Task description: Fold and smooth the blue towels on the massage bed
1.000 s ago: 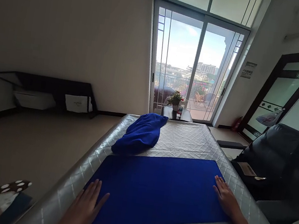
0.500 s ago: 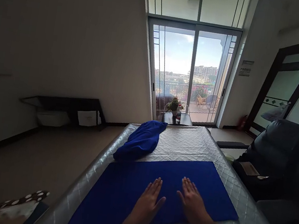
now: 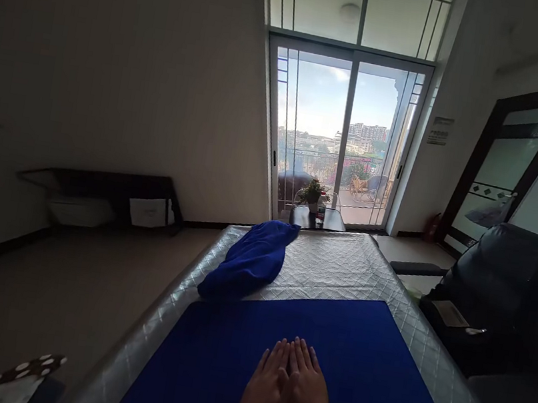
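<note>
A blue towel lies spread flat over the silver quilted cover of the table. My left hand rests on the towel near its middle, palm down, with the fingers stretched out. Right beside it lies my right hand, also flat, and the two touch along the thumbs. Neither hand holds anything. Beyond the towel's far left edge sits a crumpled heap of blue cloth.
A black armchair stands close on the right, with a card on it. Past the far end is a small table with a potted plant and a bottle. Polka-dot fabric shows at lower left.
My hands have come together from apart: the right moved left across the towel, until both lie side by side. The view has shifted slightly. The towel remains spread.
</note>
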Action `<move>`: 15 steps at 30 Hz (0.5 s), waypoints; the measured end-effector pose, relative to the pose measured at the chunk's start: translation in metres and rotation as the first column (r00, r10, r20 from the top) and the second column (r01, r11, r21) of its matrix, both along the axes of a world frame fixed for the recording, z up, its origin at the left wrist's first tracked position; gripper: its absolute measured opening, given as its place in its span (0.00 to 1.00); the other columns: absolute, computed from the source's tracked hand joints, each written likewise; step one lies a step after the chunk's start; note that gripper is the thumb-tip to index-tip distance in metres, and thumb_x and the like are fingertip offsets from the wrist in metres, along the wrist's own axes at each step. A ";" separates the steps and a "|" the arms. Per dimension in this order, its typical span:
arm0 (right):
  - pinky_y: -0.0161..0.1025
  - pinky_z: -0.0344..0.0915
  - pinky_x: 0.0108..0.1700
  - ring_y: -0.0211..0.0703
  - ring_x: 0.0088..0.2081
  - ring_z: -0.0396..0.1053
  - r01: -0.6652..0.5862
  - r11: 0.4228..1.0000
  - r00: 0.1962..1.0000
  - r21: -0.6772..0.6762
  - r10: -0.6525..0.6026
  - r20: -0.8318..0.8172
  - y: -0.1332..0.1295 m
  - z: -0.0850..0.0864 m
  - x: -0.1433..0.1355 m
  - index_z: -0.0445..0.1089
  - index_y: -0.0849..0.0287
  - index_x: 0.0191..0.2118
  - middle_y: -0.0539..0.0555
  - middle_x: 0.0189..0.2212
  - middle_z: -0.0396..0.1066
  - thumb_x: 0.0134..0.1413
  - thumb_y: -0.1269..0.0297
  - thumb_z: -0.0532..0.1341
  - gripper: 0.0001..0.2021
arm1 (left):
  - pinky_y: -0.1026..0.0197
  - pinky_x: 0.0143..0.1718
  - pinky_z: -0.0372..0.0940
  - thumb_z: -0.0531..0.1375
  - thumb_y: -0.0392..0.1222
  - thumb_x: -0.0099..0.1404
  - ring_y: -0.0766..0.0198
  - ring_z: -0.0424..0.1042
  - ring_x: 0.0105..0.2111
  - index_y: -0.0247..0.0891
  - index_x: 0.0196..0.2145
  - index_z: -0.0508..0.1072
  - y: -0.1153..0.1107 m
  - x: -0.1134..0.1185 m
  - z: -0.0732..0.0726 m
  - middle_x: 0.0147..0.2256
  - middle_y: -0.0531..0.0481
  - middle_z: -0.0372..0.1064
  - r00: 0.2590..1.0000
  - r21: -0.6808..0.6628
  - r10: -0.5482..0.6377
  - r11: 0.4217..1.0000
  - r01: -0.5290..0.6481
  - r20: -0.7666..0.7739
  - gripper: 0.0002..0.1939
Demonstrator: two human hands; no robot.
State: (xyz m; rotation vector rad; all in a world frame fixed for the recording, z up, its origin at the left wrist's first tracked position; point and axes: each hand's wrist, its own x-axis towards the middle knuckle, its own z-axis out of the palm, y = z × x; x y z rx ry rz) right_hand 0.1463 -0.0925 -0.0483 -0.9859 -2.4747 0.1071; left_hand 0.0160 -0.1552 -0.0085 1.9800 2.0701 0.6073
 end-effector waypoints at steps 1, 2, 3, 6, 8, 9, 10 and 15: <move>0.58 0.61 0.72 0.54 0.74 0.54 0.009 1.000 1.000 -0.018 -0.009 -0.003 0.000 0.001 0.000 0.54 0.50 0.75 0.59 0.73 0.56 0.74 0.55 0.52 0.28 | 0.39 0.76 0.51 0.42 0.60 0.77 0.53 0.49 0.75 0.44 0.74 0.52 0.000 0.001 0.001 0.74 0.49 0.50 1.000 -0.003 -0.004 1.000 0.004 -0.007 0.34; 0.57 0.60 0.73 0.53 0.74 0.53 0.018 0.999 1.000 -0.041 -0.018 -0.006 -0.001 0.002 0.000 0.54 0.50 0.75 0.58 0.73 0.56 0.74 0.54 0.51 0.28 | 0.39 0.76 0.51 0.41 0.59 0.77 0.53 0.49 0.75 0.42 0.74 0.53 0.000 0.003 0.003 0.74 0.48 0.50 1.000 -0.010 -0.010 1.000 0.010 -0.018 0.34; 0.57 0.59 0.73 0.54 0.74 0.54 0.021 0.998 1.000 -0.062 -0.022 -0.007 0.000 0.005 0.001 0.54 0.50 0.75 0.57 0.73 0.56 0.74 0.53 0.51 0.29 | 0.39 0.76 0.51 0.40 0.59 0.78 0.53 0.49 0.75 0.41 0.74 0.53 0.000 0.004 0.006 0.74 0.47 0.49 0.999 -0.018 -0.020 1.000 0.020 -0.033 0.34; 0.57 0.60 0.73 0.56 0.73 0.55 0.052 0.990 0.998 -0.131 -0.048 0.030 0.003 0.014 0.015 0.57 0.54 0.74 0.58 0.73 0.56 0.72 0.49 0.52 0.30 | 0.40 0.76 0.50 0.40 0.60 0.77 0.52 0.47 0.75 0.36 0.73 0.53 -0.003 0.002 0.013 0.74 0.43 0.47 0.995 -0.060 -0.042 0.998 0.036 -0.093 0.37; 0.57 0.60 0.73 0.55 0.74 0.54 0.106 0.981 0.993 -0.164 -0.095 0.074 0.008 0.019 0.040 0.57 0.56 0.73 0.59 0.73 0.54 0.72 0.44 0.50 0.33 | 0.41 0.76 0.51 0.43 0.62 0.76 0.52 0.48 0.74 0.37 0.74 0.53 -0.011 -0.013 0.012 0.74 0.44 0.46 0.990 -0.085 -0.015 0.996 0.002 -0.143 0.37; 0.56 0.60 0.73 0.54 0.74 0.54 0.144 0.974 0.987 -0.172 -0.129 0.095 0.013 0.021 0.057 0.57 0.56 0.73 0.58 0.74 0.53 0.72 0.43 0.49 0.34 | 0.41 0.75 0.51 0.45 0.62 0.76 0.52 0.48 0.74 0.38 0.74 0.52 -0.019 -0.027 0.009 0.74 0.45 0.46 0.985 -0.090 0.020 0.995 -0.036 -0.173 0.37; 0.55 0.59 0.74 0.53 0.74 0.53 0.188 0.966 0.979 -0.175 -0.170 0.113 0.018 0.021 0.078 0.57 0.56 0.73 0.56 0.74 0.53 0.72 0.42 0.47 0.34 | 0.41 0.75 0.52 0.46 0.60 0.76 0.52 0.50 0.74 0.40 0.74 0.53 -0.029 -0.046 0.002 0.74 0.46 0.47 0.976 -0.082 0.064 0.993 -0.082 -0.208 0.36; 0.53 0.53 0.76 0.48 0.76 0.47 0.449 0.877 0.889 -0.174 -0.419 0.184 0.049 0.012 0.203 0.55 0.56 0.74 0.53 0.75 0.51 0.70 0.41 0.43 0.36 | 0.34 0.70 0.61 0.55 0.41 0.67 0.49 0.57 0.71 0.63 0.61 0.73 -0.098 -0.182 -0.051 0.68 0.59 0.63 0.856 0.101 0.183 0.983 -0.153 -0.484 0.27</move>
